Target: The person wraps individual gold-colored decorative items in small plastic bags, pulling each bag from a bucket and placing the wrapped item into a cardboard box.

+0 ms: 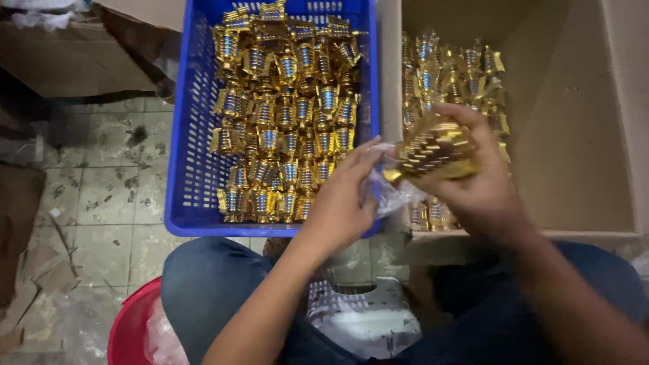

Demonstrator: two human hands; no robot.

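My right hand [476, 179] grips a gold tiered ornament [433, 150] above the near edge of a cardboard box [574, 142]. My left hand [345, 203] pinches a clear plastic bag [389, 192] that hangs just under the ornament. A blue plastic crate [189, 155] to the left holds several gold ornaments with blue middles [291, 115]. Several more gold ornaments [446, 74] lie in the box's left part, some in clear wrapping.
My knees in blue jeans [209, 284] are below the crate. A red tub [132, 331] with clear plastic sits at the lower left. Torn cardboard [40, 270] lies on the tiled floor [101, 189]. A white plastic piece [365, 318] lies between my legs.
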